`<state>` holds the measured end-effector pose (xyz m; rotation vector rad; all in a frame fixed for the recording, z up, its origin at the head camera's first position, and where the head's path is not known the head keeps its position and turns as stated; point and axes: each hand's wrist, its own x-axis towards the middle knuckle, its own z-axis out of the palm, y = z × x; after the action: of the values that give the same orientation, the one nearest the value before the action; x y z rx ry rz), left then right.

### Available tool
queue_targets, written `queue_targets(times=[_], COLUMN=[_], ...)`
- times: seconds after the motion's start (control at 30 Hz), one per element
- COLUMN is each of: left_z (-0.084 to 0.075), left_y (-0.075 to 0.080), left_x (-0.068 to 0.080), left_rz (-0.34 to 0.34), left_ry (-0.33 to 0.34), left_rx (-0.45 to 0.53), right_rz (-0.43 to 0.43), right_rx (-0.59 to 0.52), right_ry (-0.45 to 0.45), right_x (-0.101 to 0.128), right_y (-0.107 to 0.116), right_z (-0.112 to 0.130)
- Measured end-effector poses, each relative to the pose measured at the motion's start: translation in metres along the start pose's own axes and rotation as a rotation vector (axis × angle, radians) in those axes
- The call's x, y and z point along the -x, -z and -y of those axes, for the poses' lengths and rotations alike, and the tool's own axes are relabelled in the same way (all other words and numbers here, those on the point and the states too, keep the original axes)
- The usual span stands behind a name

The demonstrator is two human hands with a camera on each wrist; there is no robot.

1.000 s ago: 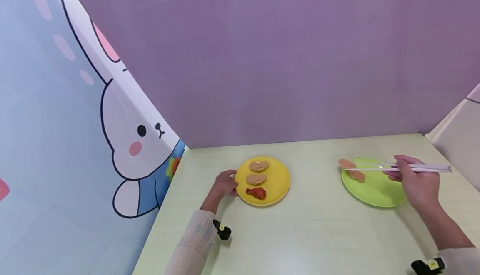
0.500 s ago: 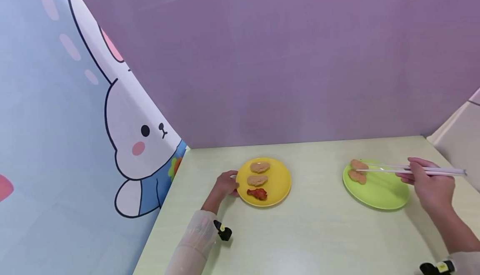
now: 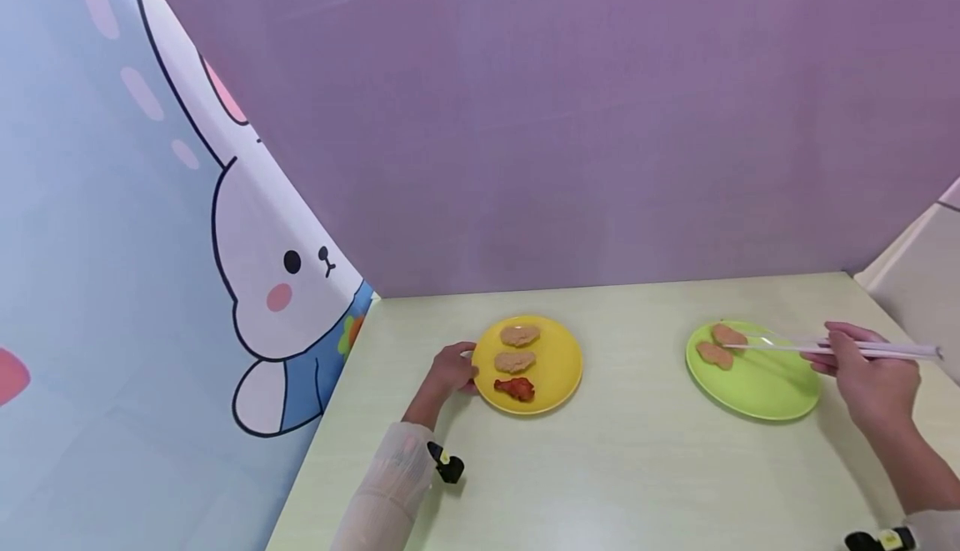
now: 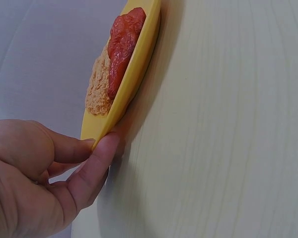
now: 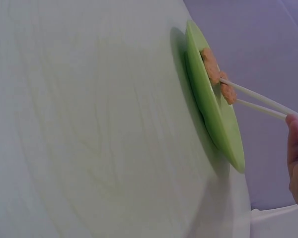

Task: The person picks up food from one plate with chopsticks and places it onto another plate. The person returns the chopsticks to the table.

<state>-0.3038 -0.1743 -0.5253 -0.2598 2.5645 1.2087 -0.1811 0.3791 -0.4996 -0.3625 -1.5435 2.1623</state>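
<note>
My left hand [image 3: 452, 368] pinches the left rim of a yellow plate [image 3: 561, 372] between thumb and fingers. On that plate lie two tan nugget-like pieces, a far one [image 3: 520, 335] and a nearer one [image 3: 514, 362], with a red chicken drumstick [image 3: 515, 389] closest to me. At the right, my right hand [image 3: 873, 380] holds a pair of white chopsticks [image 3: 900, 351]. Their tips are at a nugget piece [image 3: 729, 335] on the green plate [image 3: 772, 388]; whether they still grip it I cannot tell. A second nugget piece [image 3: 715, 356] lies beside it.
Both plates stand on a pale wood-grain table [image 3: 630, 468]. A purple cloth wall [image 3: 562, 134] rises behind its far edge, and a blue panel with a cartoon rabbit [image 3: 277, 284] stands at the left. Each forearm carries a black wrist device [image 3: 448, 463].
The chopsticks have moved right, bringing a nugget piece from over the green plate's left rim onto the plate beside the other. The left hand stays on the yellow plate; the view shifted slightly.
</note>
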Motion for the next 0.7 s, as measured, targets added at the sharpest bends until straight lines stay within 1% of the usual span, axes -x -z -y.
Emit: queue_targets(times=[0.27,0.5,0.7], left_z=[-0.001,-0.002,-0.002], left_y=[0.0,0.002,0.001], left_x=[0.001,0.003,0.003], left_rz=[0.003,-0.004,-0.005], left_ry=[0.0,-0.006,0.007], left_rx=[0.026,-0.001,0.001], right_rz=[-0.019,0.012,-0.009], right_rx=[-0.006,-0.009,0.032], right_ry=[-0.022,-0.042,-0.034], right_x=[-0.002,-0.006,-0.008], right_y=[0.008,0.013,0.013], right_z=[-0.007,-0.008,-0.006])
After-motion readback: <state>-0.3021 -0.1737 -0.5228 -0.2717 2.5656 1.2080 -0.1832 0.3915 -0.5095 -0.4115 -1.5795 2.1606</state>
